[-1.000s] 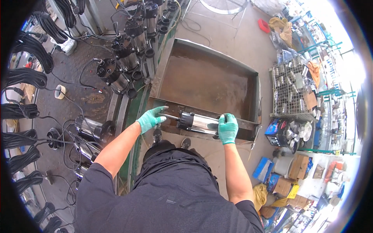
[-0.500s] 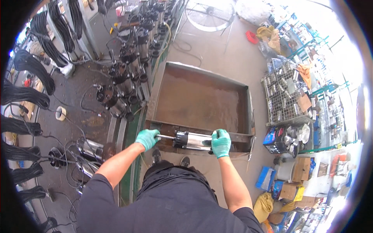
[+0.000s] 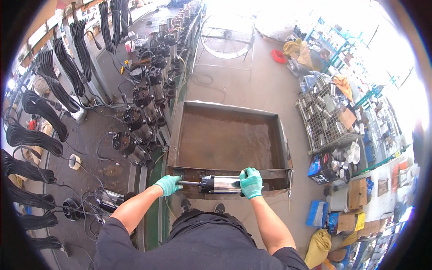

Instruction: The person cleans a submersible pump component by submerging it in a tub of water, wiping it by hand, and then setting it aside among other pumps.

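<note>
A shiny steel pump motor [image 3: 221, 184], a cylinder with a black end and a thin metal shaft [image 3: 191, 183], lies level across in front of me. My left hand [image 3: 168, 185], in a green glove, is closed round the tip of the shaft. At the cylinder's opposite end, my gloved right hand [image 3: 251, 183] grips the casing with the thumb on top. The motor is over the near end of a metal tank [image 3: 278, 135] of brownish liquid, beside its crossbar [image 3: 270, 171]. Whether it touches the tank cannot be made out.
Left of the tank runs a bench [image 3: 96, 153] with a row of upright pump motors [image 3: 135, 121], hanging black cable coils [image 3: 33, 135] and a tape roll [image 3: 74, 162]. A wire cage [image 3: 321, 119] of metal parts and several boxes [image 3: 357, 193] stand right. A large fan [image 3: 227, 36] is beyond.
The whole scene sits lower in the picture, as the view has tilted up. Both hands keep the same hold on the motor, which stays at the tank's near end.
</note>
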{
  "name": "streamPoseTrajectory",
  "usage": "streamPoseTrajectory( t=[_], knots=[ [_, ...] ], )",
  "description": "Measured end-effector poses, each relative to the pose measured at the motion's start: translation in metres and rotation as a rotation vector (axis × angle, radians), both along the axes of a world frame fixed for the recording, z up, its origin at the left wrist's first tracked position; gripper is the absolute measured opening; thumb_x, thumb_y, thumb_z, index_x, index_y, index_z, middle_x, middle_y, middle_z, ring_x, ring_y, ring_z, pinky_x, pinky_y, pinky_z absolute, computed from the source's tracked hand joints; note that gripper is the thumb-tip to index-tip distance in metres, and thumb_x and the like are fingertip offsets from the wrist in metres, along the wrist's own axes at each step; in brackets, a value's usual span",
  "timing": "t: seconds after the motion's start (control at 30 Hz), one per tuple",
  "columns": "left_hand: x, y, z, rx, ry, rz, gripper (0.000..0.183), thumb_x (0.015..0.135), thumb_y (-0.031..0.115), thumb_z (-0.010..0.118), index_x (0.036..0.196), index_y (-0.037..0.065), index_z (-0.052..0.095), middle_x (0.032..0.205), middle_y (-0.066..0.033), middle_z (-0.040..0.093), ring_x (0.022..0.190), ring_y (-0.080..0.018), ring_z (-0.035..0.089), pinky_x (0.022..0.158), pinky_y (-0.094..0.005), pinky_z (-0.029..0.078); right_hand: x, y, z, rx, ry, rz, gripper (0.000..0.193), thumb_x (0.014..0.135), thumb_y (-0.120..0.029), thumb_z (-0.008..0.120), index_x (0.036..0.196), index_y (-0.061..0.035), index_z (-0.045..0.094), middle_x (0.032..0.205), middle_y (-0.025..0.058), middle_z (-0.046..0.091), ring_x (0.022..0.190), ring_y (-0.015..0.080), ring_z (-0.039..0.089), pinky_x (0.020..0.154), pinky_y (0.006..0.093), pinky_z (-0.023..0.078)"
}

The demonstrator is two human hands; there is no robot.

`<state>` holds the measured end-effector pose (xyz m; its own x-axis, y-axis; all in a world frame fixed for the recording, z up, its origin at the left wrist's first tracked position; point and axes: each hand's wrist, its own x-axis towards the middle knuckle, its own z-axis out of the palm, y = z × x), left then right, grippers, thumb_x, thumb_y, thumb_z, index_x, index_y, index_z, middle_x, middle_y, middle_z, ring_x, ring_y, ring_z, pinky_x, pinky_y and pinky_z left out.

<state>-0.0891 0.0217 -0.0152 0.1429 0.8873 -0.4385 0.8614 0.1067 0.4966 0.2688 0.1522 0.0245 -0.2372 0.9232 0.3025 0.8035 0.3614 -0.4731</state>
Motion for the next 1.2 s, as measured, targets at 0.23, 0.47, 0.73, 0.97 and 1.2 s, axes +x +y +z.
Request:
streamPoseTrajectory(
  t=[0.23,0.47,0.73,0.97,1.2],
  knots=[
    [0.002,0.003,-0.023,0.033,0.035,0.065,0.057,0.092,0.062,0.062,0.113,0.009,0.065,0.090,-0.0185,0.074,0.078,-0.0354,0.072,0.070,-0.0480,0.055,-0.002,-0.002,0.001,-0.031,-0.018,-0.012,0.013,0.087,-0.019,0.067,0.086,-0.0059,0.070,0.090,0.0146,0.068,0.088,0.0363,0.063,0.082,0.0464,0.052],
    [0.003,0.007,-0.018,-0.652,-0.957,0.847,0.038,0.099,0.043,0.063,0.109,0.006,0.062,0.092,-0.0125,0.073,0.077,-0.0197,0.071,0.059,-0.0303,0.055,-0.001,0.000,0.002,-0.059,-0.016,-0.020,0.014,0.087,-0.019,0.067,0.086,-0.0057,0.070,0.091,0.0145,0.068,0.089,0.0361,0.063,0.082,0.0463,0.052],
    [0.004,-0.011,-0.034,-0.118,-0.714,0.433,0.026,0.100,0.029,0.067,0.114,0.008,0.060,0.096,-0.0020,0.068,0.084,-0.0125,0.066,0.073,-0.0291,0.054,-0.001,-0.002,0.003,-0.022,0.008,0.002,0.013,0.087,-0.018,0.067,0.087,-0.0050,0.069,0.089,0.0153,0.068,0.088,0.0366,0.063,0.082,0.0461,0.052],
    [-0.016,0.031,0.009,-0.559,-0.309,0.044,0.054,0.094,0.050,0.070,0.124,0.005,0.064,0.089,-0.0043,0.068,0.079,-0.0165,0.066,0.074,-0.0360,0.055,-0.003,-0.001,0.007,-0.040,-0.036,0.020,0.012,0.086,-0.016,0.067,0.087,-0.0051,0.070,0.090,0.0152,0.068,0.088,0.0367,0.063,0.081,0.0462,0.052],
    [0.021,-0.004,-0.002,0.329,0.313,-0.050,0.035,0.086,0.047,0.071,0.085,0.012,0.065,0.083,-0.0115,0.072,0.081,-0.0351,0.070,0.070,-0.0490,0.052,-0.001,-0.002,0.006,-0.055,-0.051,-0.002,0.012,0.086,-0.016,0.067,0.087,-0.0050,0.070,0.091,0.0153,0.069,0.088,0.0370,0.063,0.082,0.0459,0.052]
  ],
)
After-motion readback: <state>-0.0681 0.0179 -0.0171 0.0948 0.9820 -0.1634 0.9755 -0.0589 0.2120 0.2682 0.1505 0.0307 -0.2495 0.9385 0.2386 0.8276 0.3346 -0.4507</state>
